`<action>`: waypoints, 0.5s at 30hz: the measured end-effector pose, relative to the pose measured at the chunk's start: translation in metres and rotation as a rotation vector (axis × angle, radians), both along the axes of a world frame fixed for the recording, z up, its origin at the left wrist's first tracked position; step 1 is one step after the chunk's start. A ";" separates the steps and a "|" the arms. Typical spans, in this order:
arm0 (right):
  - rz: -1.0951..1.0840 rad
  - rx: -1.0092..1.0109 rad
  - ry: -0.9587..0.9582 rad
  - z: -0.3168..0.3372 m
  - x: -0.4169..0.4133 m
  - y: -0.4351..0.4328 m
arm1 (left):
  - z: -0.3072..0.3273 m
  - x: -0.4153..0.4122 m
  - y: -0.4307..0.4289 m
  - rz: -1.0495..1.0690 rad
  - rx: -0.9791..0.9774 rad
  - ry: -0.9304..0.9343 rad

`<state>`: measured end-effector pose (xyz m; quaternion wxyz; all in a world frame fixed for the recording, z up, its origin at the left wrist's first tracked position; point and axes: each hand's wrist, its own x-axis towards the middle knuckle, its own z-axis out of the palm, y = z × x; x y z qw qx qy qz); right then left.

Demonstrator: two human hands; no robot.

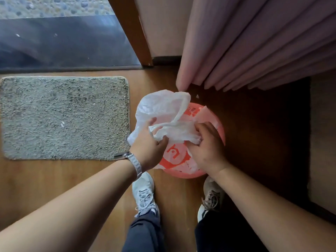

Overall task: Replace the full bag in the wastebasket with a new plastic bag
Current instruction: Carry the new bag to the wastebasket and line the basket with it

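A grey mat (65, 117) lies near pink curtains (254, 42).

You are in a home, in a room at the edge of the house. A wood floor (54, 179) runs up to a floor-level glass pane (63, 42) in a wooden frame (129, 30), with pebbled ground (54, 6) outside. A shaggy grey mat (63, 117) lies before the glass, pink pleated curtains (254, 42) hang beside it, and a small pink wastebasket (221, 130) stands below them.
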<state>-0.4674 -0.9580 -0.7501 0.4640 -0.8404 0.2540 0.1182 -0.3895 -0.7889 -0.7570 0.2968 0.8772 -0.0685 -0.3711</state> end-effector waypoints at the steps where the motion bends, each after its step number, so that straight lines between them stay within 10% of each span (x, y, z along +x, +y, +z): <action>1: 0.035 -0.082 -0.008 -0.006 -0.005 -0.007 | -0.006 -0.001 -0.003 0.030 0.037 -0.013; 5: 0.080 -0.223 0.027 -0.020 -0.020 -0.028 | -0.009 0.000 -0.018 -0.040 0.224 -0.154; 12: 0.079 -0.155 0.032 -0.025 -0.019 -0.029 | -0.020 -0.015 -0.028 0.257 -0.107 0.156; 15: -0.004 -0.116 -0.024 -0.025 -0.022 -0.033 | -0.031 -0.019 -0.037 0.054 -0.070 0.084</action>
